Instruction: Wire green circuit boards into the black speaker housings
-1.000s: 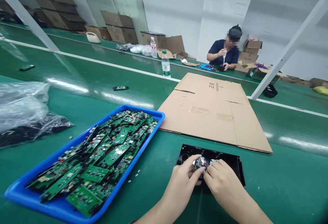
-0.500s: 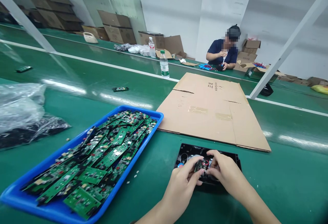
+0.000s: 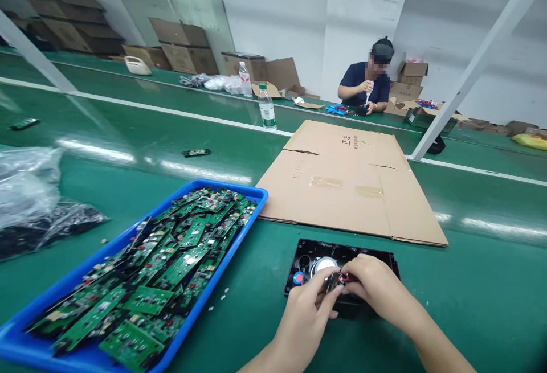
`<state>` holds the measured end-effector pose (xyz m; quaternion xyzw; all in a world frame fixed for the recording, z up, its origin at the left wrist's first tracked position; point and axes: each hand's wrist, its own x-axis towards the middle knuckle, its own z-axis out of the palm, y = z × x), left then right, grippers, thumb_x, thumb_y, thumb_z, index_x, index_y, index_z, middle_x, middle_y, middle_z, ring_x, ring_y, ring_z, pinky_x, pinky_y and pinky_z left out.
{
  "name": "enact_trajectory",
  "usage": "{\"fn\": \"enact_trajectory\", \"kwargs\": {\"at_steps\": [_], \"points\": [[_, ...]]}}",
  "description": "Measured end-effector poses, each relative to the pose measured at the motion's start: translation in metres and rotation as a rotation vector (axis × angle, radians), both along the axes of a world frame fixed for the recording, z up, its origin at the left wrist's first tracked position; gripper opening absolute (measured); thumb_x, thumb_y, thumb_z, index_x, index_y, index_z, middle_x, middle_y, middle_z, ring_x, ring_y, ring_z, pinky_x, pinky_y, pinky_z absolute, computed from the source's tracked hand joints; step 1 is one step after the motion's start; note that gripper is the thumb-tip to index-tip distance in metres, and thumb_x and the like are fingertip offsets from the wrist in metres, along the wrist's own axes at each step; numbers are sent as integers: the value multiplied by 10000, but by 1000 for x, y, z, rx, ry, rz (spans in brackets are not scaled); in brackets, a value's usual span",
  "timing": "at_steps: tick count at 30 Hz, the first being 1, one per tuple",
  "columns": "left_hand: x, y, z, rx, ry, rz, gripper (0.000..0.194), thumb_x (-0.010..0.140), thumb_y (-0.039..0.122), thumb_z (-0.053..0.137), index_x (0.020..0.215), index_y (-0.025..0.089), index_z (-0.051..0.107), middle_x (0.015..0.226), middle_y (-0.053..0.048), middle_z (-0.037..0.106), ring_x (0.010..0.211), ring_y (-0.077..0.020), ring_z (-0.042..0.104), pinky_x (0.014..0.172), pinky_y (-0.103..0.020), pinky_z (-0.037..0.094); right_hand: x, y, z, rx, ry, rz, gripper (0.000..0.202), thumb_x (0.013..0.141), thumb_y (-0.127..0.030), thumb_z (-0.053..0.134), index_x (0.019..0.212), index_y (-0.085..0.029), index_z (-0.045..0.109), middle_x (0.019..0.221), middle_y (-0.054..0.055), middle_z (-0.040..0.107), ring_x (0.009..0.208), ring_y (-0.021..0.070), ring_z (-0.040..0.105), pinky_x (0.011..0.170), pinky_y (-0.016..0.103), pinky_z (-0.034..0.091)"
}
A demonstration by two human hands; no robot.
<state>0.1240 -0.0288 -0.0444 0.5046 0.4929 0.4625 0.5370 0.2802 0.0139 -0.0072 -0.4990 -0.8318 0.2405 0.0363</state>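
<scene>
A black plastic housing [image 3: 294, 253] lies on the green table, with a round silver speaker [image 3: 325, 265] and a blue-and-red round part [image 3: 298, 277] in it. Over its front edge, my left hand [image 3: 310, 307] pinches a small dark part with red wires [image 3: 335, 281]. My right hand [image 3: 370, 282] is closed at the right end of the same part, its fingertips at the wires. The fingers hide much of the part and the right half of the housing.
A blue tray [image 3: 245, 236] of green circuit boards stands at the left. Behind the housing lies flat cardboard [image 3: 354, 191]. Farther off are a bottle [image 3: 267, 111], a plastic bag [image 3: 34, 191], a white post [image 3: 465, 77] and a seated person [image 3: 359, 85].
Both hands have tilted the small part and brought their fingertips closer together on it. More of the speaker and the blue-and-red part shows now. The whole view has shifted slightly.
</scene>
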Motion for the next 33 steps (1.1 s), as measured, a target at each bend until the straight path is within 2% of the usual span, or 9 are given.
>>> {"fn": "enact_trajectory", "kwargs": {"at_steps": [4,8,12,14,17,20,24,28,33], "points": [[1,0,2,-76,-77,58,291,727,329,635,973,174,613,700,21,679,613,-163,667,538,-262,631,26,5,12,-4,160,5,201,825,-50,567,961,-188,619,951,22,596,881,146,555,761,225,423],[-3,5,8,-113,-151,110,322,697,351,677,948,171,585,740,3,709,659,-178,683,557,-268,632,39,7,14,-129,61,118,359,720,79,557,853,-224,697,909,6,596,838,135,564,696,197,401],[-6,5,8,-101,-158,117,309,719,348,673,956,175,578,798,-7,714,720,-187,698,585,-265,633,30,8,2,-202,69,119,213,697,-18,686,767,-216,721,801,-4,635,778,139,575,659,195,376],[-7,4,6,-58,-136,111,275,738,339,661,949,180,587,809,-6,716,717,-184,702,590,-261,632,23,8,-5,-182,94,82,122,730,-82,689,683,-194,697,688,-16,608,679,120,547,612,196,350],[-8,3,0,49,-76,107,238,762,325,641,957,194,602,823,-4,722,682,-181,707,577,-260,630,12,6,-13,-118,116,-58,209,778,-119,621,572,-156,611,554,-20,496,548,110,440,539,224,283],[-9,2,-7,154,18,99,215,792,311,612,979,206,613,848,-11,725,696,-188,715,584,-257,626,7,5,-17,-57,165,-211,136,754,-73,559,644,-144,596,636,1,488,607,128,433,571,237,290],[-9,1,-15,255,205,87,221,822,306,581,1013,202,615,807,-17,728,647,-181,713,563,-235,606,10,6,-15,-138,314,-235,152,742,-58,507,747,-159,620,778,12,517,647,111,472,613,229,356],[-10,2,-15,361,325,101,192,841,294,564,1010,213,604,777,-1,731,584,-159,701,529,-207,573,20,13,-15,-314,504,-228,60,693,-209,586,697,-155,611,857,16,538,538,61,463,506,205,380],[-8,2,-11,436,374,89,151,862,268,529,990,219,591,699,21,719,498,-140,676,468,-185,535,25,22,-26,-433,671,-312,374,657,-511,587,772,-155,573,604,-8,529,451,89,461,371,191,320]]}}
